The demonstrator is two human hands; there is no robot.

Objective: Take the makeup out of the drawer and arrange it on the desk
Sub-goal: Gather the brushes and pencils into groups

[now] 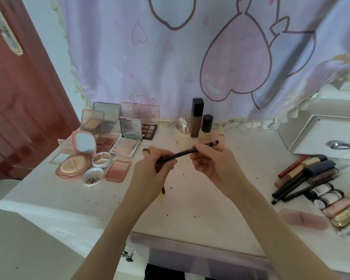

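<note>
Nearest the viewer, the drawer point(200, 259) runs along the front edge of the worktop point(190, 199); its inside is blurred and cannot be read. Above the middle of the worktop both hands share one dark pencil point(187, 151). The left hand point(156, 170) curls its grip round the lower left end, and a second slim item, partly hidden, hangs below that hand. The right hand point(208, 160) pinches the shaft past its middle, so the upper right tip stands free beyond the fingers. The pencil's long axis runs from lower left to upper right, tilted, clear of the worktop.

To the right lies the row of pencils and tubes point(311, 182), side by side and slanted much the same way; the right hand is the nearer to it, and that row seems the likely place for the pencil. To the left sit the open compacts and palettes point(101, 150). Farther back, just beyond the hands, stand two bottles point(200, 122) against the hanging cloth point(170, 57).
</note>
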